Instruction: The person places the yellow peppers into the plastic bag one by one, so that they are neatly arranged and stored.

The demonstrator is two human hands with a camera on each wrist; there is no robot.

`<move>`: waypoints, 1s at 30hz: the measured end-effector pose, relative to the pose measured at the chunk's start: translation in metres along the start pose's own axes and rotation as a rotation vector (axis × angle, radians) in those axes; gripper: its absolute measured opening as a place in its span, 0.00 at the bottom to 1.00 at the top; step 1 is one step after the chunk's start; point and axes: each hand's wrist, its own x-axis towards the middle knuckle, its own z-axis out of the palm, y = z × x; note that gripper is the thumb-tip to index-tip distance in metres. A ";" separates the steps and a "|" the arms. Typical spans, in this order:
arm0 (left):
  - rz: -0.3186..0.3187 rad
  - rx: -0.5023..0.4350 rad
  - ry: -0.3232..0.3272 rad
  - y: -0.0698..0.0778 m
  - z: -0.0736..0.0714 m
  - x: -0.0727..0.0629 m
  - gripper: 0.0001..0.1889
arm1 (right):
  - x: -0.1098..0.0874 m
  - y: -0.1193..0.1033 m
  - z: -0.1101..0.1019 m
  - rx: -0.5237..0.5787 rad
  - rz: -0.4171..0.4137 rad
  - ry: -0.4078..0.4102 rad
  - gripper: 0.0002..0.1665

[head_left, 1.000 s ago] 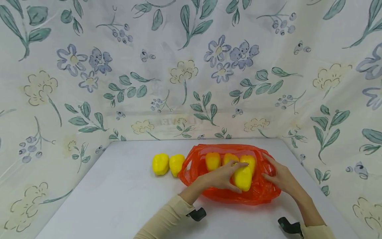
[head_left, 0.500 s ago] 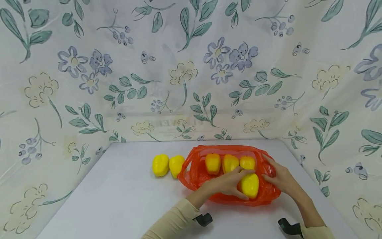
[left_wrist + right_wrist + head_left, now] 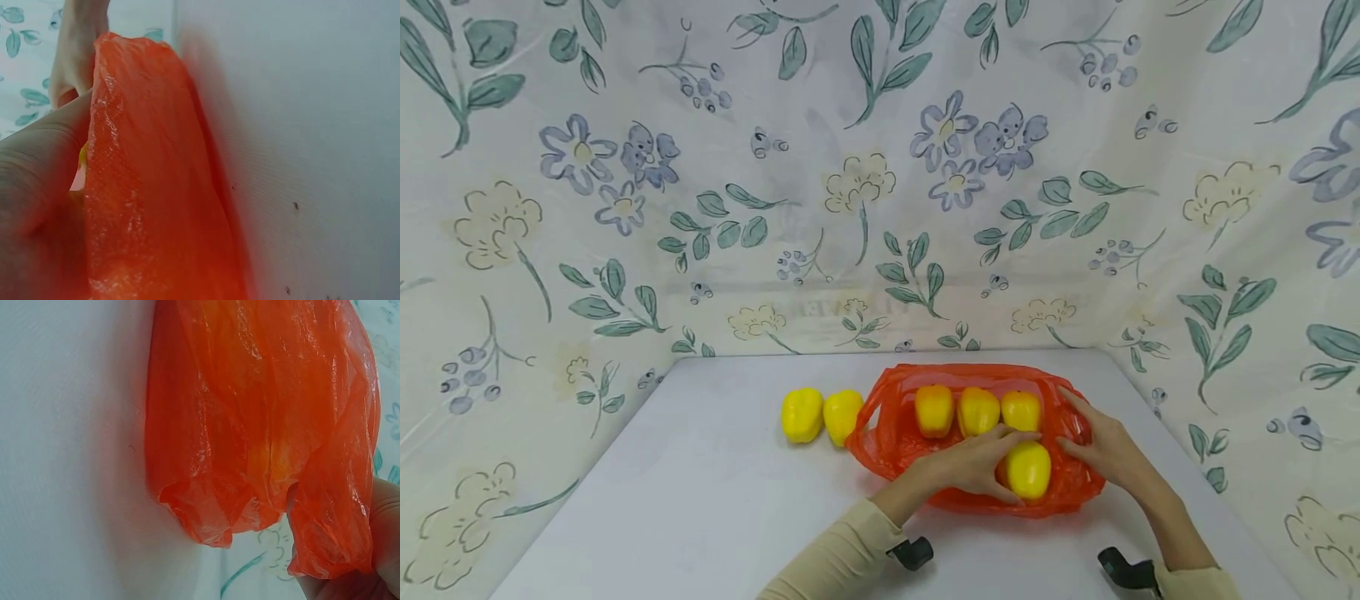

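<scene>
In the head view a red plastic bag (image 3: 891, 433) lies with its mouth spread, and several yellow bell peppers (image 3: 934, 411) stand in a row inside. My left hand (image 3: 973, 465) reaches over the near rim, thumb and fingers around another yellow bell pepper (image 3: 1028, 471) at the bag's front right. The bag's wall (image 3: 150, 175) hides part of that hand in the left wrist view. At the right end, my right hand (image 3: 1105, 446) grips the bag's edge. Bunched red plastic (image 3: 334, 531) sits between its thumb and fingers in the right wrist view.
Two more yellow bell peppers (image 3: 802, 415) stand side by side on the white table (image 3: 700, 483), left of the bag. A floral cloth (image 3: 865, 250) hangs behind the table and along its sides. Dark wrist-worn devices (image 3: 913, 552) show below the hands.
My left hand has moved right and toward me, lowering its bell pepper into the bag's front right, then shifting only slightly. My right hand stays at the bag's edge.
</scene>
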 end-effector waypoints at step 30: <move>0.049 -0.239 0.245 -0.040 -0.095 -0.078 0.42 | 0.002 0.001 0.001 0.012 0.007 -0.012 0.48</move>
